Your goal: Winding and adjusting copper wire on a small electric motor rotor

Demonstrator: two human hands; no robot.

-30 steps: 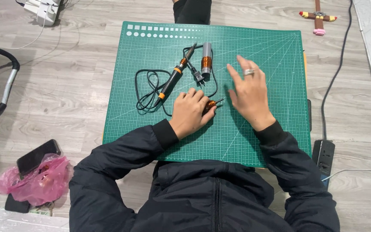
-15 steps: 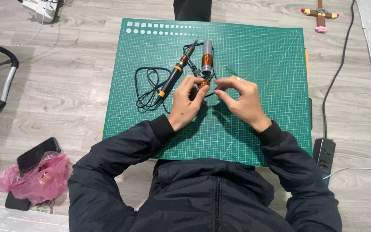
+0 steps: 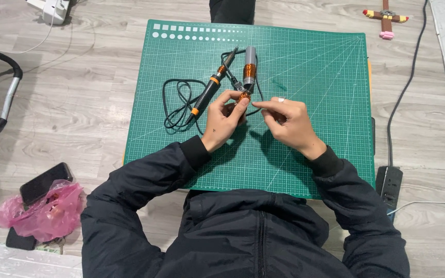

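Hands meet mid-mat: our left hand [image 3: 223,119] pinches a small copper-wound coil [image 3: 243,96] on the green cutting mat [image 3: 305,154], right hand [image 3: 285,119] pinched beside it, maybe on a fine wire, can't tell. Best we keep the coil steady, near the soldering iron [image 3: 209,92] and far grey tube [image 3: 250,68]. Fingertips hide the coil's ends.
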